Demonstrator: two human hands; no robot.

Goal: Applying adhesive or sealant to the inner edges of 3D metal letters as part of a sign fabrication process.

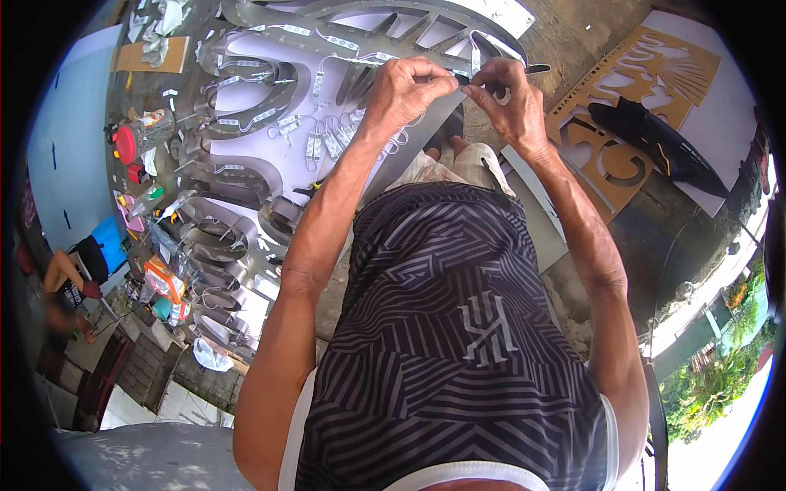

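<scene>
Both my hands are raised side by side over the near edge of a large sheet-metal sign with open letter forms (385, 168). The thumb and forefinger of my left hand (409, 92) are pinched together. My right hand (514, 102) is also pinched, its fingertips almost meeting the left ones. A small dark piece (462, 80) shows between the fingertips, too small to name. Just beyond them, a white LED module (476, 60) hangs on a thin wire. More LED modules (334, 139) lie in a loose wired bunch inside the sign, left of my hands.
To the right, an orange-brown cut-out board (610, 155) lies under a long black bag-like item (655, 147). A red-lidded clear jar (127, 144) and an orange-and-white package (164, 279) stand along the left. Another person's leg (65, 274) shows at far left.
</scene>
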